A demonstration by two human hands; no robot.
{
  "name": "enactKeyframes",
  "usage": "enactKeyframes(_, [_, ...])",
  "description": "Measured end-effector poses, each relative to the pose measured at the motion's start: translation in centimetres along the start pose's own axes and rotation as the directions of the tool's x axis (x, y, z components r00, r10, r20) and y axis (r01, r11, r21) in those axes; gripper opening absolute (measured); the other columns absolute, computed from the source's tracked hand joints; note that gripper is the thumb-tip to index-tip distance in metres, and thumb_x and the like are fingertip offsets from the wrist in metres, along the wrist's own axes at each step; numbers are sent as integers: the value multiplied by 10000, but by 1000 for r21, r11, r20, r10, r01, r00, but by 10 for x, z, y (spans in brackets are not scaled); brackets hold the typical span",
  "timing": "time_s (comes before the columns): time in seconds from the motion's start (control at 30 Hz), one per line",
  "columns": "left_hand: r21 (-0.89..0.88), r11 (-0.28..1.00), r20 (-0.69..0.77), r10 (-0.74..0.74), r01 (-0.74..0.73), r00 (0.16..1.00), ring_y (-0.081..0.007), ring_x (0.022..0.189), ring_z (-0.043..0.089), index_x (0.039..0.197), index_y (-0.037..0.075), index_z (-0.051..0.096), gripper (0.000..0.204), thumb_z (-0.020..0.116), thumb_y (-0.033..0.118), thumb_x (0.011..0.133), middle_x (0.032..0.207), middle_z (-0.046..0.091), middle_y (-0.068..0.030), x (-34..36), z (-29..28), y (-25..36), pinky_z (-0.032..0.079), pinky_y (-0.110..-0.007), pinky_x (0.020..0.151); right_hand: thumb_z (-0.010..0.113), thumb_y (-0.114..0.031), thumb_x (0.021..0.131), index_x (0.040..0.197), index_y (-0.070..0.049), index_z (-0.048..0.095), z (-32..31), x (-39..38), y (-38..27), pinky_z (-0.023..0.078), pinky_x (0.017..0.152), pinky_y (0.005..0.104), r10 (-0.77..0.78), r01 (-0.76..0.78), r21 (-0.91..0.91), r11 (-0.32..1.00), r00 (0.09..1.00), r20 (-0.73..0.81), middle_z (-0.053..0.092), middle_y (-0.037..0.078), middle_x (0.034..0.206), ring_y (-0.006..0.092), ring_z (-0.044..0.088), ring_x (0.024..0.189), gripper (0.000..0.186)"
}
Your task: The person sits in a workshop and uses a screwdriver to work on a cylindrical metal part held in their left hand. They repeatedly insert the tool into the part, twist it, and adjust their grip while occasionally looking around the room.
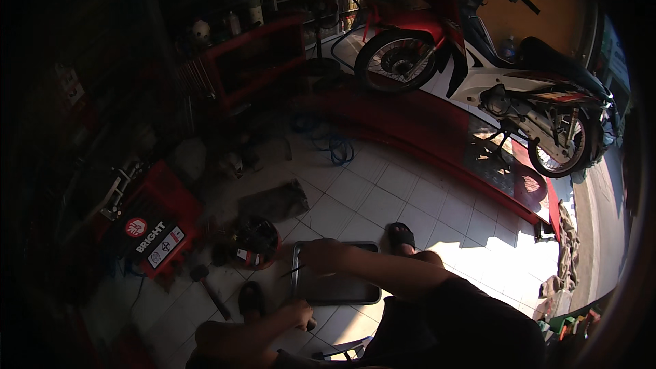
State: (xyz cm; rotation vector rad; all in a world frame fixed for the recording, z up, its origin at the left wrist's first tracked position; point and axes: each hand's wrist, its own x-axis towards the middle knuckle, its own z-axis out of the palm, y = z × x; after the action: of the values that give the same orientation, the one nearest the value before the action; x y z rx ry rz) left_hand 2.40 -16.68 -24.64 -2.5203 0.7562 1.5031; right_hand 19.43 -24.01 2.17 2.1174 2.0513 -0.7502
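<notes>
My right hand (324, 257) is closed above the left end of a grey metal tray (372, 247) on the floor between my feet. A thin dark rod-like tool (290, 274) sticks out from it to the left; its kind is too dark to tell. Lower down, near the tray's front left corner, my left hand (296, 315) is closed around a short dark object (311, 324), mostly hidden by the fingers. Just left of the tray sits a round reddish basin (275, 244) with dark parts in it and a white-labelled item (247, 257).
A mallet (210, 290) lies on the tiles at left, beside a red toolbox (154, 229). Behind the basin is a dark flat block (275, 201), with coiled blue hose (339, 150) farther back. A motorcycle (478, 68) stands on a long red lift (410, 123).
</notes>
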Motion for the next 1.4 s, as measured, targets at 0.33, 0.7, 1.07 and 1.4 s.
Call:
enactKeyframes(0.33, [-119, 988, 24, -100, 102, 995, -313, 1139, 631, 1156, 6, 683, 737, 725, 617, 747, 1145, 698, -150, -38, -31, 9, 512, -431, 954, 567, 22, 867, 1354, -103, 468, 2, 5, -2, 555, 820, 430, 43, -43, 50, 998, 999, 1, 693, 164, 1050, 326, 691, 1027, 513])
enactKeyframes(0.7, [-102, 986, 29, -131, 133, 991, -290, 1055, 686, 1152, 48, 701, 637, 759, 537, 747, 1140, 706, -129, -31, -21, 10, 569, -430, 872, 614, -108, 842, 981, 17, 690, 5, 9, -2, 584, 776, 420, 7, -5, 26, 1000, 997, -74, 698, 227, 962, 351, 717, 926, 202])
enactKeyframes(1.07, [-112, 972, 16, -204, 205, 979, -278, 1074, 686, 1160, 78, 709, 629, 781, 544, 743, 1164, 697, -141, -65, -51, 19, 579, -453, 835, 600, -80, 832, 999, -6, 689, 7, 10, 5, 590, 738, 412, -1, -2, -27, 1000, 994, -105, 707, 203, 944, 342, 724, 896, 203])
enactKeyframes(1.4, [-102, 965, 7, -240, 240, 971, -291, 1123, 666, 1206, 57, 685, 690, 763, 575, 758, 1218, 677, -160, -64, -54, 25, 561, -463, 885, 592, -52, 834, 1115, -46, 631, 4, 6, 9, 581, 776, 416, 14, -16, -20, 1000, 996, -90, 701, 196, 983, 349, 712, 939, 283])
